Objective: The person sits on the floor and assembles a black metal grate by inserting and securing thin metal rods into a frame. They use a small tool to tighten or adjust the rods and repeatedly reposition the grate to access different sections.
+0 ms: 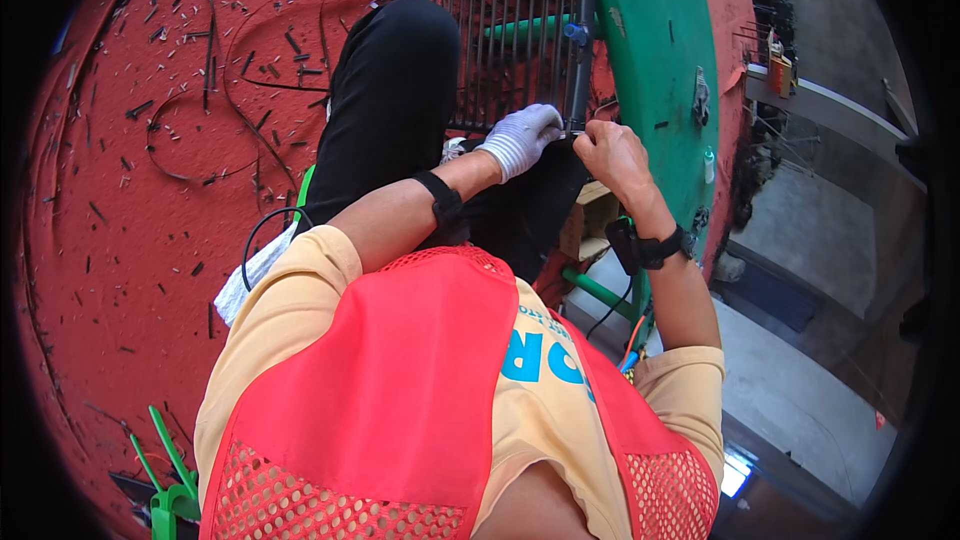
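A black frame [580, 50] with many thin dark strips [510, 40] side by side stretches away from my lap. At its near corner my left hand [522, 143], in a pale knitted glove, has its fingers curled against the frame's edge. My bare right hand [615, 158] meets it from the right, with thumb and fingers pinched together by the same corner. Whatever is between those right fingertips is too small to make out. A small blue piece [575, 32] sits on the frame's side bar. Both hands are close together above my dark trousers.
A green plastic table or bench [665, 70] stands to the right, with a rag [701, 95] and a small bottle [709, 165] on it. A wooden box [590, 220] is below my right wrist. Dark scraps and long strips litter the red floor covering [130, 240].
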Motion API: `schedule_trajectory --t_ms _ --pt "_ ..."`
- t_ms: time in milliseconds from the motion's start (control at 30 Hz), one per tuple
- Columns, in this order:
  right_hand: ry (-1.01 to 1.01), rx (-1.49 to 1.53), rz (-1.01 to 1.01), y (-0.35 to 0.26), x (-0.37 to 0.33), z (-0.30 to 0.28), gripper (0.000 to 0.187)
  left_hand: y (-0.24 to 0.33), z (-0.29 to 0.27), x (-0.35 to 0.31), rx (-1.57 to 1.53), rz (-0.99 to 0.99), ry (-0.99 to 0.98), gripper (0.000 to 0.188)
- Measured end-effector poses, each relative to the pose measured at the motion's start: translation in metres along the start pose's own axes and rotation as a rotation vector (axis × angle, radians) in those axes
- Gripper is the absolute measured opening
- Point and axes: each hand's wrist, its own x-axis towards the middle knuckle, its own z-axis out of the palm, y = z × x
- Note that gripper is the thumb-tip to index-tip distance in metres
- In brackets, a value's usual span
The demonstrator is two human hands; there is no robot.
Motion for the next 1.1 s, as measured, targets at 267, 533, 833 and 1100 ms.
schedule_trajectory --t_ms 267,533,833,1100 --pt "0.170 0.185 0.009 0.006 -0.015 0.020 0.026 0.000 0.000 0.000 -0.025 0.005 0.017 0.013" --pt "0.285 0.093 -0.029 0.005 -0.017 0.025 0.023 -0.001 0.001 0.000 -0.031 -0.016 0.018 0.012" --pt "0.078 0.007 -0.048 -0.001 -0.001 0.007 0.022 0.000 0.000 -0.001 -0.020 -0.002 0.020 0.012" --pt "-0.429 0.161 0.007 -0.006 0.035 -0.028 0.024 0.004 -0.004 -0.001 0.010 -0.025 -0.005 0.012"
